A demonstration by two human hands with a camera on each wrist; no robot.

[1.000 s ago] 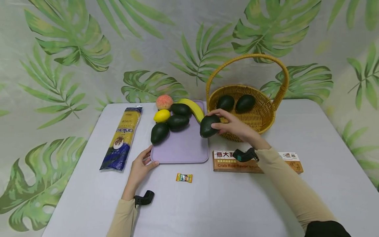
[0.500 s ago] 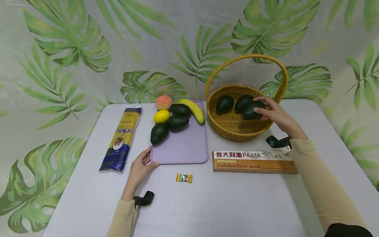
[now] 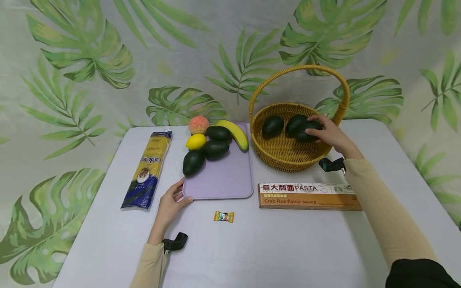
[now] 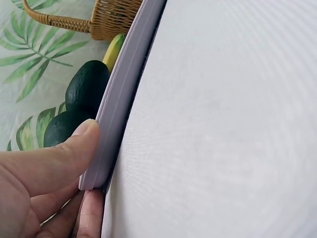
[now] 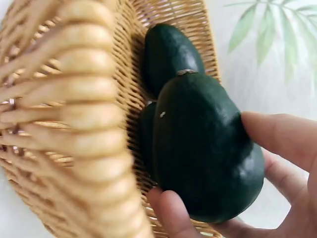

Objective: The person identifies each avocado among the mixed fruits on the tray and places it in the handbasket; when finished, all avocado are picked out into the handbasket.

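The right hand (image 3: 333, 136) is gripping a dark green avocado (image 5: 208, 148), thumb and fingers curling round its broad end and opening only to the width of the fruit. This held avocado is sitting inside the wicker basket (image 3: 281, 151), toward its right side; whether it is bearing on the basket floor is not being shown clearly. A middle avocado (image 3: 293, 123) is lying close behind it, and a left avocado (image 3: 272, 127) is lying apart toward the opposite side. The left hand (image 3: 171, 204) is pinching the near left corner of the purple tray (image 3: 230, 182), its thumb resting on the rim and its fingers reaching below. Three more avocados (image 3: 215, 149) are lying on the tray, grouped with a lemon (image 3: 196, 141), a peach (image 3: 199, 125) and a banana (image 3: 235, 134). In this inspector's judgement, the step in hand is the placing of the held avocado in the basket. The next move appears to be calling for settling it on the weave, loosening the fingers gently and lifting clear of the handle without nudging the neighbouring fruit.
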